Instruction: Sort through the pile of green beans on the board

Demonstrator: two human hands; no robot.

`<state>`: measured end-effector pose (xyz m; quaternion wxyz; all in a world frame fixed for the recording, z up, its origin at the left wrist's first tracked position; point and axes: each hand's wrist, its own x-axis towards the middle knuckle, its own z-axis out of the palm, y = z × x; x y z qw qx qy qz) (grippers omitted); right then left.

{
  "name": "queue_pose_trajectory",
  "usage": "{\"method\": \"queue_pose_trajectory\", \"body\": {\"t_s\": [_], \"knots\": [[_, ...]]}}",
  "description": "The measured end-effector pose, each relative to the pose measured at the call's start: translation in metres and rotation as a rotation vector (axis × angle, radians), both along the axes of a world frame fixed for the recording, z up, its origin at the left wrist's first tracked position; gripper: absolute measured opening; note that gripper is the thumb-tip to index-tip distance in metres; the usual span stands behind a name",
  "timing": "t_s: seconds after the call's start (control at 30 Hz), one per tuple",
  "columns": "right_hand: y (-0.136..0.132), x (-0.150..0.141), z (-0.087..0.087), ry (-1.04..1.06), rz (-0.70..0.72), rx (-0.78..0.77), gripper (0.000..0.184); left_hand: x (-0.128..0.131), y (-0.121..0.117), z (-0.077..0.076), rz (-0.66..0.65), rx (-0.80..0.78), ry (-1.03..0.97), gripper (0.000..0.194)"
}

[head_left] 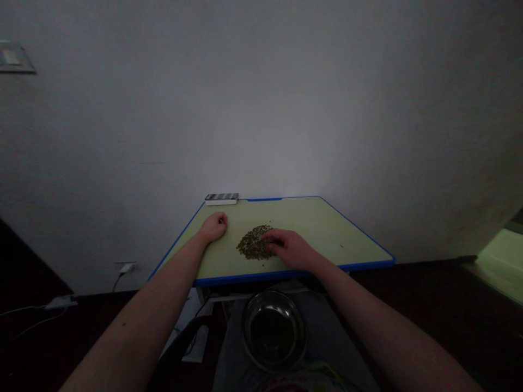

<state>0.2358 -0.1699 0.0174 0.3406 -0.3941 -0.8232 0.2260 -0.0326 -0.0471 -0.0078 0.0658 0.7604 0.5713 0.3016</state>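
- A pale wall switch (12, 57) is sitting high on the grey wall (261, 109), at the far left.
- Low down, a white power strip (61, 302) is lying near the wall's foot, and a white plug (126, 268) is sticking out of the wall to its right.
- The left hand (214, 226) is resting on the left part of the pale yellow-green tabletop (310, 218), whose rim is showing blue. Its fingers are curling inward into a loose fist; whether they are holding anything, I cannot tell.
- A flat white device (221, 200) with a dark top is lying at the far left corner, just beyond the left hand.
- A heap of small greenish-brown beans (253, 245) is spreading in a single patch between the two hands, near the middle of the tabletop, with a few strays lying just outside it.
- A shiny metal bowl (273, 329) is sitting below the near edge, on the person's grey-clothed lap; its inside is looking too dark to read.
- The right hand (288, 247) is reaching over the heap's right side, its fingers half bending and its thumb standing apart from them; no grip is showing.
- A small dark sliver (341, 246) is lying alone on the right part of the tabletop.
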Motion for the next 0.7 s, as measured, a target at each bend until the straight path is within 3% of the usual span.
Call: {"method": "queue_pose_trajectory", "body": {"t_s": [0.27,0.7], "knots": [[-0.002,-0.014,-0.002,-0.178,0.019,0.058,0.033,-0.002,0.003,-0.002,0.006,0.003,0.057,0.012],[-0.007,-0.006,-0.009,-0.107,0.076,-0.045,0.034,-0.002,0.002,-0.003,-0.008,0.063,0.08,0.023]]}}
